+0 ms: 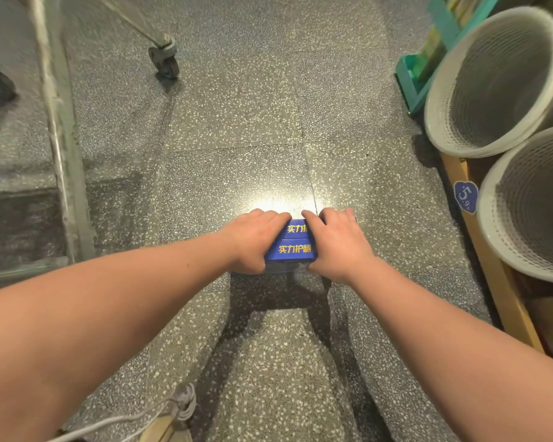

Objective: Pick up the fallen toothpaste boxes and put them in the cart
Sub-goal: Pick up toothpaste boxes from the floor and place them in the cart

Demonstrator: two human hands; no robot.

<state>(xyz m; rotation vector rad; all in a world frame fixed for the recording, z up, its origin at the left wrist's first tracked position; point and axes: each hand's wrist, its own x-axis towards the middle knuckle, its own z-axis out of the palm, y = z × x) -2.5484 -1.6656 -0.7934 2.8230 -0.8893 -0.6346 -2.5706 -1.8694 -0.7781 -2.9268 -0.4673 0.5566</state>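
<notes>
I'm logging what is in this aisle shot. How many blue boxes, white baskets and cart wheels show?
Blue boxes: 2 showing, gripped between the left hand and the right hand; any beneath are hidden
White baskets: 2
Cart wheels: 2, one blurred at the left edge
Total: 6

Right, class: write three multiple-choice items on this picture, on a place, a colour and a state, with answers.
1. The white mesh baskets stand: A on the person's left; B on the person's right; C in the cart.
2. The toothpaste boxes are: A red; B green; C blue.
3. The left hand and right hand: A both grip the boxes; B both hang idle; C only one touches them.
Answers: 1 B, they fill the right edge; 2 C, blue faces, yellow lettering; 3 A, fingers curl over both ends.
</notes>
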